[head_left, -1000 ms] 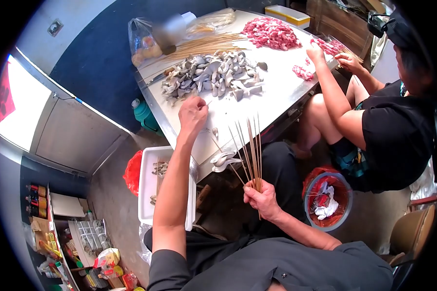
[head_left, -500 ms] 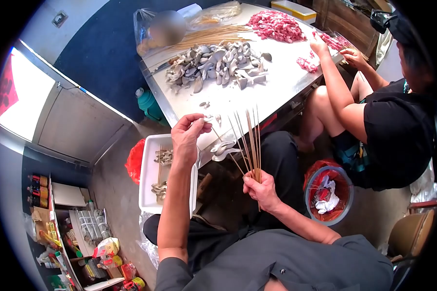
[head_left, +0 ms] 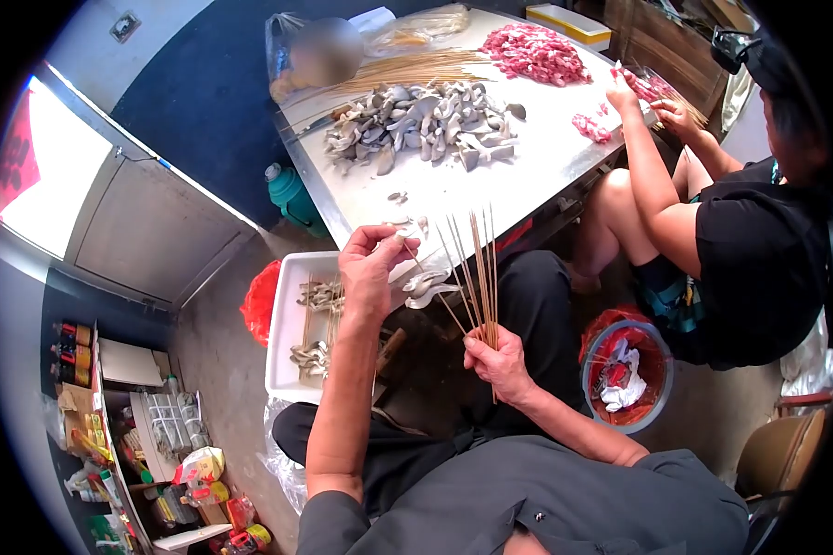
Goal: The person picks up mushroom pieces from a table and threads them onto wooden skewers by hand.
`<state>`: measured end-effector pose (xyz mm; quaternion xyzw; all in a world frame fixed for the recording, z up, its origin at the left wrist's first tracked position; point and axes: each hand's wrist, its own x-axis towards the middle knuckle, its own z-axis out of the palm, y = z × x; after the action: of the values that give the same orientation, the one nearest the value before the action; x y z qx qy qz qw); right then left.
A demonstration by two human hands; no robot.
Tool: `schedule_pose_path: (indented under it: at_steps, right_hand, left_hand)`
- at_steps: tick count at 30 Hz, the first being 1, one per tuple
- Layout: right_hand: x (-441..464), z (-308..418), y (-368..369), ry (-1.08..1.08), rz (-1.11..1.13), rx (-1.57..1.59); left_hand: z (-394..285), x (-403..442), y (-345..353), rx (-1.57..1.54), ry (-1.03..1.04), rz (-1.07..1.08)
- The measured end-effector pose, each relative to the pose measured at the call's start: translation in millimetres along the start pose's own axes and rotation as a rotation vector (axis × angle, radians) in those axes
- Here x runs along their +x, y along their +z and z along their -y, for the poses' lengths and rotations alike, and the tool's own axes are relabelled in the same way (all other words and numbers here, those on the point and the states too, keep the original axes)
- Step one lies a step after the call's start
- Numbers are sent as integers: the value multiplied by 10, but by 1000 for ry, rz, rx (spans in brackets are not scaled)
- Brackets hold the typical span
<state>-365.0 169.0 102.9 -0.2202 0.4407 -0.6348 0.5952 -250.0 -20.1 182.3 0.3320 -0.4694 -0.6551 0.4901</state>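
Observation:
My right hand (head_left: 498, 365) is closed around a bundle of thin wooden skewers (head_left: 479, 277), which fan upward from the fist. One skewer leans left, with pieces of grey-white mushroom (head_left: 426, 289) threaded partway along it. At that skewer's tip, my left hand (head_left: 368, 268) pinches a small mushroom piece (head_left: 404, 237) between thumb and fingers. Just beyond the left hand, a few loose scraps (head_left: 397, 197) lie on the table. Farther back is a large pile of cut mushrooms (head_left: 421, 125).
The white table (head_left: 342, 199) also carries spare skewers (head_left: 416, 67) and diced meat (head_left: 535, 54). Filled mushroom skewers lie in a white tray (head_left: 282, 319). At right, a co-worker (head_left: 750, 222) handles meat skewers. A lined bin (head_left: 662, 407) stands near my knee; a teal jug (head_left: 292, 194) is beside the table.
My left hand has shifted slightly right and down at the skewer's tip, still pinching the mushroom piece. My right hand keeps its hold on the bundle. The whole view has tilted a little.

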Motion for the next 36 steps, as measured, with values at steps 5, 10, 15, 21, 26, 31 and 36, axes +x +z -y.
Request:
schedule_pose_path:
  at_steps: [5,10,15,21,26,31,36]
  right_hand:
    - [1,5,1,-10,-3,-17]
    - [-1,-1,7,2,-14,-7]
    - [6,15,2,8,-12,-13]
    - [-27,25,-17,14,-34,21]
    - [27,111,-42,-26,-49,76]
    - [17,191,-22,-26,-78,51]
    - [-35,203,-78,-13,-83,76]
  left_hand:
    - [14,-43,14,33,72,33]
    - [18,-55,18,-12,18,32]
    - [19,-13,-11,39,5,-7]
    - [-45,-70,49,266,-174,153]
    - [-146,228,189,381,-63,311]
    - [47,1030,486,790,496,242]
    - [208,1422,844,1178,1024,447]
